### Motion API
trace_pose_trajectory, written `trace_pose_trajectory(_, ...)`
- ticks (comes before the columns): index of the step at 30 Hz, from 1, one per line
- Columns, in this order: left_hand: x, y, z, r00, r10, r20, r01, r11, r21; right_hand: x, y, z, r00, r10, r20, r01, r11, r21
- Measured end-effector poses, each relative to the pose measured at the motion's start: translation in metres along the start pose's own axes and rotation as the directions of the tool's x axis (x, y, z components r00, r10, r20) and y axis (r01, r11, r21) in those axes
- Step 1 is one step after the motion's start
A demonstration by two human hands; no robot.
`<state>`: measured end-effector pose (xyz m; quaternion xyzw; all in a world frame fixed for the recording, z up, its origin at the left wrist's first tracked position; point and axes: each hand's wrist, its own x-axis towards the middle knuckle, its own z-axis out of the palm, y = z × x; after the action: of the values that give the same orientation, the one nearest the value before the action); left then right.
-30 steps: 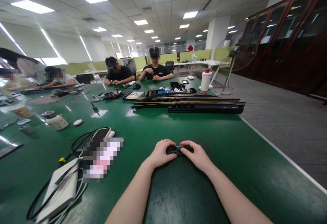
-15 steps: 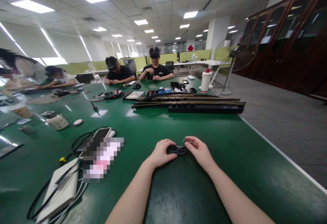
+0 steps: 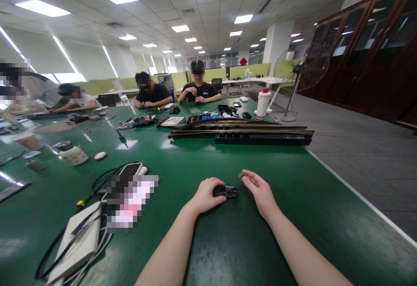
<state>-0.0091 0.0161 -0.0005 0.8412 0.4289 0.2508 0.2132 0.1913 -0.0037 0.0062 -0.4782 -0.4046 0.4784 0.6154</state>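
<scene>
Between the thumb and fingers of my left hand (image 3: 208,195) is a small black mechanical part (image 3: 230,191), low over the green table (image 3: 182,164). Its upper face shows some fine detail, too small to make out. To the right of it, my right hand (image 3: 258,187) pinches a tiny dark grey piece (image 3: 241,175) at the fingertips. That piece is apart from the black part, slightly farther from me. Its exact kind cannot be made out.
Long black rails (image 3: 263,137) with thin brass-coloured rods lie across the table ahead. Cables and a white box (image 3: 78,242) are at the left, near a phone (image 3: 130,171). A white bottle (image 3: 262,104) stands beyond. Two people in black sit opposite.
My right hand has moved a little right and away from the black part, carrying the tiny piece. My left hand has stayed in place with the black part.
</scene>
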Motion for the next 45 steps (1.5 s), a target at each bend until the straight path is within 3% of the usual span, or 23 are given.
trace_pose_trajectory(14, -0.0013, -0.0018, 0.0004, 1.0, 0.008, -0.007, -0.008, 1.0, 0.002, -0.0002, -0.0028, -0.0016, 0.993, 0.11, -0.035, -0.099, 0.968, 0.232)
trace_pose_trajectory(26, -0.0007, 0.0015, -0.0012, 1.0, 0.002, -0.003, -0.002, 1.0, 0.005, -0.0009, -0.005, 0.0002, 0.99, 0.141, -0.025, -0.129, 0.951, 0.28)
trace_pose_trajectory(40, -0.0005, 0.0024, -0.0021, 1.0, -0.013, 0.009, 0.013, 1.0, -0.001, -0.0035, -0.0043, 0.0025, 0.995, 0.105, 0.004, -0.104, 0.984, 0.148)
trace_pose_trajectory(45, -0.0003, 0.0031, -0.0026, 0.999, -0.035, 0.022, 0.035, 0.999, 0.001, -0.0038, -0.0016, 0.0034, 0.994, 0.025, 0.107, -0.021, 0.999, -0.041)
